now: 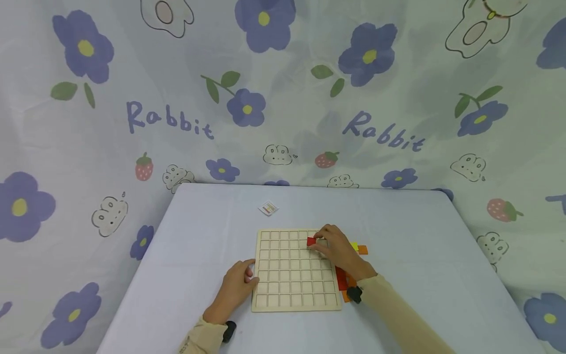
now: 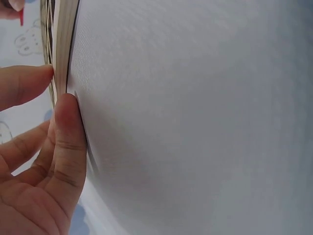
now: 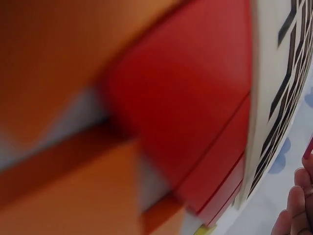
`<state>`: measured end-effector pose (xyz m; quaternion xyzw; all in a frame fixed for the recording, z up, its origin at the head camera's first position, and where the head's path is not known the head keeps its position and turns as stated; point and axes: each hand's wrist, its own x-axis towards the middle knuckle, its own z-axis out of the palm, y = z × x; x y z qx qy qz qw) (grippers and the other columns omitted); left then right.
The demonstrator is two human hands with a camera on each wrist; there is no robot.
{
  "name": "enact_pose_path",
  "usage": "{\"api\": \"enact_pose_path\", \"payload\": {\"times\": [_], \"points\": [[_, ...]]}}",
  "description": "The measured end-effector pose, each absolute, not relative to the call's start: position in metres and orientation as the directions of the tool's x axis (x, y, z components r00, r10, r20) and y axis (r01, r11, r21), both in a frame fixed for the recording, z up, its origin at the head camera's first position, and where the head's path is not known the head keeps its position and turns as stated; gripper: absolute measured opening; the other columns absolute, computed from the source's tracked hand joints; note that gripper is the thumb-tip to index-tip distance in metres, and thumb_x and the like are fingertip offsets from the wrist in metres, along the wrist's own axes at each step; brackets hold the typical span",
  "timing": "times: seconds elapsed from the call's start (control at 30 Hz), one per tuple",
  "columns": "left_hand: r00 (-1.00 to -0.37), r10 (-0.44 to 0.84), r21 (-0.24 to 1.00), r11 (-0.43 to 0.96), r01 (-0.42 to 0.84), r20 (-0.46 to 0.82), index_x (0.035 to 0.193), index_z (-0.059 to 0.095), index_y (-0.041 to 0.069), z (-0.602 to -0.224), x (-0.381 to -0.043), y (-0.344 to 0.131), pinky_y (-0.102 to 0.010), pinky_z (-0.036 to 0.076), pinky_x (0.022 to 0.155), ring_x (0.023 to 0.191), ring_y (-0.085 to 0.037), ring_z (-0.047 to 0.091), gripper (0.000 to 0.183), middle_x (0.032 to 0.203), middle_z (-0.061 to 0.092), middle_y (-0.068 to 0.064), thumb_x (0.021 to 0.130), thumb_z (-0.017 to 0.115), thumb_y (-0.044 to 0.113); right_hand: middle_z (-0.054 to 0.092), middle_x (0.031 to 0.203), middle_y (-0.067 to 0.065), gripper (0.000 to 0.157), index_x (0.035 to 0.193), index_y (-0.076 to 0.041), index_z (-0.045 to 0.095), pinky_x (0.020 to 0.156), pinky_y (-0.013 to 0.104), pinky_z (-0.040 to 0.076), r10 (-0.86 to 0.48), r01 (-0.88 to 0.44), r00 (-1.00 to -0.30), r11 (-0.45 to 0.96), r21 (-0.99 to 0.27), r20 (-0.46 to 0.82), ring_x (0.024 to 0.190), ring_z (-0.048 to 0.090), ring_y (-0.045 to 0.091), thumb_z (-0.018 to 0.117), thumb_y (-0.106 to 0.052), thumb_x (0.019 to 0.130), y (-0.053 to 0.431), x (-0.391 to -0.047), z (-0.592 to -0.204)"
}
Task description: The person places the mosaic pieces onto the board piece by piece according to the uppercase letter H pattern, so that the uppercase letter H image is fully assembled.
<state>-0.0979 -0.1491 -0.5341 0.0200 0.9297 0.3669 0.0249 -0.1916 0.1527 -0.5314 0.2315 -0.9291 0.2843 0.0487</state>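
Note:
A pale wooden board [image 1: 283, 275] with a grid of square recesses lies flat on the table. Between thumb and fingertips, my right hand [image 1: 338, 248] pinches a small red square tile [image 1: 311, 241] over the upper right part of the grid. That tile shows only as a sliver at the edge of the right wrist view, beside the fingers [image 3: 296, 200]. My left hand [image 1: 236, 282] is at the board's left side, its thumb and a finger spread and touching the edge. Close up, the fingertips [image 2: 66, 110] rest against the wooden rim [image 2: 62, 44].
Red pieces [image 1: 341, 279] lie along the board's right edge, with orange pieces [image 1: 363, 250] and a yellow piece [image 1: 354, 246] around them, partly under my right forearm. A small printed card [image 1: 268, 208] lies beyond the board. Behind the white table [image 1: 212, 221] hangs a flowered cloth [image 1: 292, 123].

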Motion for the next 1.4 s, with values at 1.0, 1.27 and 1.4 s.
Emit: {"api": "enact_pose_path", "payload": {"times": [1.0,1.27,1.4], "points": [[-0.998,0.048,0.69,0.724,0.015,-0.029,0.129,0.061,-0.006,-0.538,-0.096,-0.146,-0.018,0.038,0.06,0.071,-0.009,0.047,0.048,0.083,0.055,-0.002,0.084,0.076,0.003,0.066,0.096,-0.002,0.033,0.105,-0.015,0.077,0.078,0.029,0.049,-0.385,-0.385,-0.917,0.787,-0.482,0.104,0.087,0.052,0.012,0.081,-0.037,0.081,0.134,-0.202,-0.543],[-0.998,0.046,0.688,0.725,-0.001,-0.05,0.13,0.06,-0.005,-0.539,-0.094,-0.146,-0.019,0.038,0.061,0.072,-0.009,0.046,0.048,0.085,0.055,-0.002,0.085,0.075,0.005,0.065,0.094,-0.004,0.034,0.108,-0.016,0.077,0.074,0.026,0.046,-0.387,-0.375,-0.918,0.773,-0.512,0.087,0.084,0.049,0.01,0.08,-0.037,0.082,0.136,-0.201,-0.544],[-0.998,0.046,0.69,0.724,0.008,-0.037,0.129,0.061,-0.006,-0.539,-0.093,-0.145,-0.019,0.038,0.06,0.072,-0.009,0.047,0.048,0.084,0.055,-0.002,0.085,0.075,0.004,0.064,0.096,-0.005,0.035,0.111,-0.017,0.076,0.076,0.026,0.046,-0.382,-0.354,-0.922,0.784,-0.51,0.053,0.085,0.049,0.009,0.078,-0.039,0.084,0.136,-0.2,-0.545]]}}
